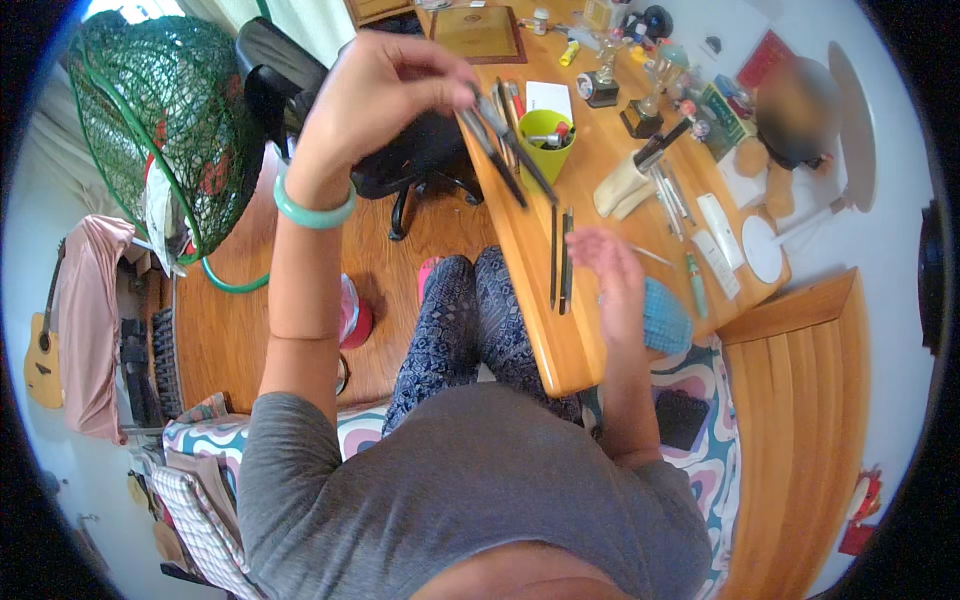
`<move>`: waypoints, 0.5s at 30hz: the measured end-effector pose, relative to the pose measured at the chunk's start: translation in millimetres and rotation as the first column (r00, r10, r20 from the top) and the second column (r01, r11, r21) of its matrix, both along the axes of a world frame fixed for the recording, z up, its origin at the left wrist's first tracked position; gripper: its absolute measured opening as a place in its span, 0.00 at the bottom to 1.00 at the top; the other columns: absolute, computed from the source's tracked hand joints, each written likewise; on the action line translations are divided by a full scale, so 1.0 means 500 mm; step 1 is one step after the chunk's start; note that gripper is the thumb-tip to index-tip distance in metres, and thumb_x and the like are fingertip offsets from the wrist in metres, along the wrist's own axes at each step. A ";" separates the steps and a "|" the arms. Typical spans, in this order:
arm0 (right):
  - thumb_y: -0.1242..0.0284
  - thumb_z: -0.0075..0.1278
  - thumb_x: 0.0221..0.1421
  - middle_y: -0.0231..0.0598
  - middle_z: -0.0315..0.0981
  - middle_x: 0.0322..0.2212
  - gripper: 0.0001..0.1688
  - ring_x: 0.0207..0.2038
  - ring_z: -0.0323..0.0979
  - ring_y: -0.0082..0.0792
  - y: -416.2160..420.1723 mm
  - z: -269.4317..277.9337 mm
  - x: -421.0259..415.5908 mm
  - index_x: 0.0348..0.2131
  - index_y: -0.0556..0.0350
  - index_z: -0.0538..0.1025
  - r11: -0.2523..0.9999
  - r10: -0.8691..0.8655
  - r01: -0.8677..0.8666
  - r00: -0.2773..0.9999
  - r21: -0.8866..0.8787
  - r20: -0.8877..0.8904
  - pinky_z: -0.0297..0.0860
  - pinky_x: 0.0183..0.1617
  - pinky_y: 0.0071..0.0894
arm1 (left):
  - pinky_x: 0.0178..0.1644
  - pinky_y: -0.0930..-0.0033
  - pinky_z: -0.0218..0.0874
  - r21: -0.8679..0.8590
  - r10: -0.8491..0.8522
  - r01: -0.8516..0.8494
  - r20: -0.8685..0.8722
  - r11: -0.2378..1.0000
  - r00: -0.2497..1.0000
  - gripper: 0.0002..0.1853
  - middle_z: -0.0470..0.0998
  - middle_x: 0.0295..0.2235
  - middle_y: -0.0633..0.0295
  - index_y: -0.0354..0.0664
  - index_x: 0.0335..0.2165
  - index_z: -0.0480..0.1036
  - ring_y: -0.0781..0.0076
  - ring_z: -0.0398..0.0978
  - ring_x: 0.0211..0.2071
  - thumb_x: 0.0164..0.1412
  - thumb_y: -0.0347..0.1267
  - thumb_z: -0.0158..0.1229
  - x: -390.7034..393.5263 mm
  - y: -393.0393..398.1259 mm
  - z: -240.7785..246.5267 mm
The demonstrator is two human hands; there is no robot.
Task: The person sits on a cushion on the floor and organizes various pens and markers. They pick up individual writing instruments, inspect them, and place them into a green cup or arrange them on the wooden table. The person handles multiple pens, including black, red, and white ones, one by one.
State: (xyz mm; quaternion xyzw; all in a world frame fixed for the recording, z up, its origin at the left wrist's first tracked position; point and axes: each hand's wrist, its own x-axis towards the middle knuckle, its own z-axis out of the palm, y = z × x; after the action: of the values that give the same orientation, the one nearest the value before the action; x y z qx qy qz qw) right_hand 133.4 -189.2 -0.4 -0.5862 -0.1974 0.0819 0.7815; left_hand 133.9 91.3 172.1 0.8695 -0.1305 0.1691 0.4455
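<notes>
My left hand (384,96), with a pale green bangle at the wrist, is raised over the table's left edge. Between its thumb and fingers hang two slim, dark-tipped pen-like sticks (523,156), blurred and pointing down. Just behind them stands a lime-green cup (551,161) with markers or pens in it. Several dark pens or pencils (554,262) lie side by side on the wooden table (555,337). Above the table to their right, my right hand (616,281) is blurred, its fingers extended and nothing seen in it.
A cream pen holder (619,187), slim tools (667,199) and small trophies (641,120) stand or lie farther right and back. A blue patterned item (666,315) is beside my right hand. Past the table's left edge is a black swivel chair (420,154); a green net (202,127) hangs left.
</notes>
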 end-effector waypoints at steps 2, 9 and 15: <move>0.67 0.36 0.65 0.38 0.72 0.37 0.18 0.37 0.70 0.26 0.031 0.019 -0.009 0.47 0.62 0.67 0.990 0.075 -0.064 0.993 0.128 -0.089 0.66 0.42 0.23 | 0.34 0.80 0.65 -0.183 -0.160 0.132 -0.150 0.974 0.976 0.06 0.77 0.25 0.64 0.32 0.29 0.77 0.81 0.72 0.27 0.48 0.22 0.62 -0.029 -0.011 -0.041; 0.69 0.35 0.65 0.30 0.65 0.27 0.17 0.21 0.59 0.15 0.095 0.034 -0.061 0.49 0.61 0.64 0.846 0.509 -0.530 0.834 -0.054 -0.212 0.55 0.20 0.11 | 0.31 0.82 0.64 -0.500 -0.219 0.042 -0.300 0.865 0.928 0.07 0.78 0.26 0.64 0.32 0.31 0.77 0.82 0.72 0.27 0.50 0.24 0.63 -0.068 -0.022 -0.205; 0.65 0.36 0.65 0.22 0.55 0.21 0.17 0.17 0.47 0.10 0.107 0.008 -0.077 0.45 0.59 0.66 0.860 0.500 -0.497 0.775 0.117 -0.386 0.45 0.17 0.10 | 0.42 0.77 0.64 -0.870 -0.322 0.046 -0.133 0.491 0.937 0.22 0.76 0.36 0.64 0.33 0.47 0.69 0.79 0.73 0.37 0.52 0.27 0.62 -0.124 -0.075 -0.310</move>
State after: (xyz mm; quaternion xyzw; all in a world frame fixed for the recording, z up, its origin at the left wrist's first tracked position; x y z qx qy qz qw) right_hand 94.8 -135.8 3.3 -0.4800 -0.1806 0.4038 0.7576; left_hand 71.6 53.6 16.8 0.5307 -0.0592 0.0381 0.8446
